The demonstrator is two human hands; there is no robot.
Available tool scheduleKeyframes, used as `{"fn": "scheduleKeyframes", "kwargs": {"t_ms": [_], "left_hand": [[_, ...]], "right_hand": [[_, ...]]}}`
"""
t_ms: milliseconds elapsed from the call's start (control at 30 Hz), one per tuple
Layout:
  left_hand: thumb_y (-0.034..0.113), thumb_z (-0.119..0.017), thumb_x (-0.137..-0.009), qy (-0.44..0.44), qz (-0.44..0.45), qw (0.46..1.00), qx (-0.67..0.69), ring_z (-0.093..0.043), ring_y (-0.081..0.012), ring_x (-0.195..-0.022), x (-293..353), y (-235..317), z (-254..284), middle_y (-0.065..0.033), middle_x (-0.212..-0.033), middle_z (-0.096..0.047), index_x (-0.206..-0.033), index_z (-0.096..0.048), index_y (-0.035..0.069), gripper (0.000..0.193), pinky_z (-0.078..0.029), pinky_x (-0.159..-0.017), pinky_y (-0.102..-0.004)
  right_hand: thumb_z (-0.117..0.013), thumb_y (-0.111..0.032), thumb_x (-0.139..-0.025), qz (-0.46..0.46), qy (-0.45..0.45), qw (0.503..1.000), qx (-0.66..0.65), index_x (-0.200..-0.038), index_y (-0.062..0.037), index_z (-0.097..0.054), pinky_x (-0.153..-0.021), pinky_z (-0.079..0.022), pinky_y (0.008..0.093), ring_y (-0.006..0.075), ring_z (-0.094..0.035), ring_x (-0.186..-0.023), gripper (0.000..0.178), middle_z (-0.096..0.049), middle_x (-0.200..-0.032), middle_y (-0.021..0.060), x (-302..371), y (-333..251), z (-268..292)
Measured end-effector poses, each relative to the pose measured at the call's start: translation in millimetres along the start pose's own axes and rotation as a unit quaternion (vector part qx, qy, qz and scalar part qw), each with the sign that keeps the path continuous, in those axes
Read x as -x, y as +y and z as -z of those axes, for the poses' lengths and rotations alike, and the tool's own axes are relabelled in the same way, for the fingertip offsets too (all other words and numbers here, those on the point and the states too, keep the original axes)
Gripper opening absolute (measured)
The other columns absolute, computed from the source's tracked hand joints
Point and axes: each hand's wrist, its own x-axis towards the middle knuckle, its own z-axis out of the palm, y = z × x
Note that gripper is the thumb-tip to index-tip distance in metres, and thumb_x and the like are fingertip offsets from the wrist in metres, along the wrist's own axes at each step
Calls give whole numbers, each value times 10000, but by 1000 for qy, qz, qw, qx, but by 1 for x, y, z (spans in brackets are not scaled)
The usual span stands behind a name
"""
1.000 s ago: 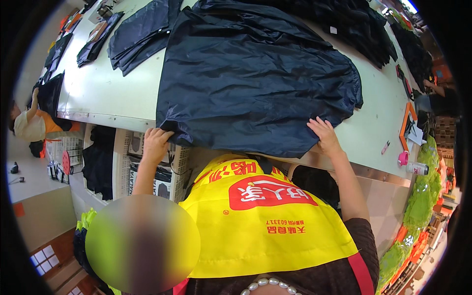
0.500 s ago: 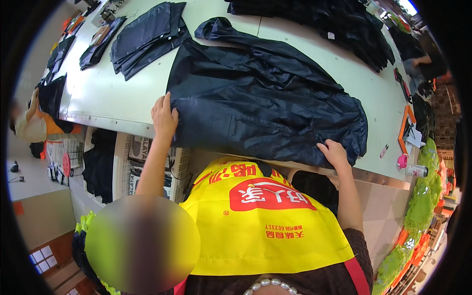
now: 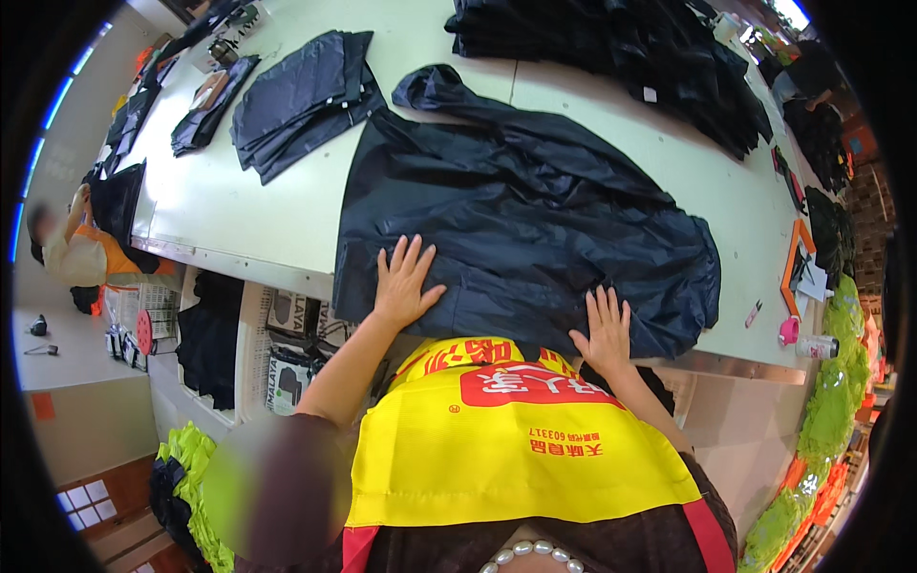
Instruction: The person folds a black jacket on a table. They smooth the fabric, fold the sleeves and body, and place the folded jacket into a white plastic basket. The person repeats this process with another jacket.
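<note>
Here are both hands flat on the cloth, palms down! The left hand (image 3: 406, 285) lies on the near left part of the dark garment (image 3: 516, 181), fingers straight and slightly fanned, grasping nothing. Over to the right hand (image 3: 604, 329), and it's much the same story: fingers extended and released, resting on the fabric close to the near edge, thumb out toward the other hand. The two hands sit well apart, with a stretch of creased cloth between them.

And the garment itself? Spread across the near side of the pale worktop (image 3: 287, 215), right up against the wearer's yellow apron (image 3: 516, 468), wrinkled all over, a gathered strip of it running along the far side (quite a ripple there) and its bunched right end toward the worktop's near right edge.

Beyond it on the left sits a stack of folded dark pieces (image 3: 296, 105), corners fanned. Farther back on the right, a big dark heap (image 3: 611, 43) with a small white tag showing. Out at the right edge: an orange frame (image 3: 788, 286), a pink ring (image 3: 789, 331) and a bottle (image 3: 818, 346) just beside it, with lime-green fabric (image 3: 829, 411) piled past the edge. Off to the left, a co-worker (image 3: 81, 258) stands beside some dark cloth (image 3: 122, 205).
</note>
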Motion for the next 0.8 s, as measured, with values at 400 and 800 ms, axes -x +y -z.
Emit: {"fn": "scheduleKeyframes", "kwargs": {"t_ms": [400, 800], "left_hand": [[253, -694, -758, 218, 94, 961, 145, -600, -295, -829, -123, -54, 71, -130, -863, -650, -843, -650, 38, 235, -459, -723, -391], [319, -693, -809, 221, 482, 624, 574, -562, -240, -1038, -298, -220, -17, -152, -1129, -600, -1204, -535, -57, 567, -428, -901, -330]], "right_hand": [[-635, -203, -795, -16, 112, 987, -117, -1011, -26, -598, -767, -494, 375, 317, -605, -922, 282, -631, -1007, 141, -129, 66, 80], [-491, -224, -831, -325, 181, 911, -175, -1051, -27, -610, -833, -453, 433, 402, -572, -980, 318, -617, -1020, 229, -316, 277, 9]]}}
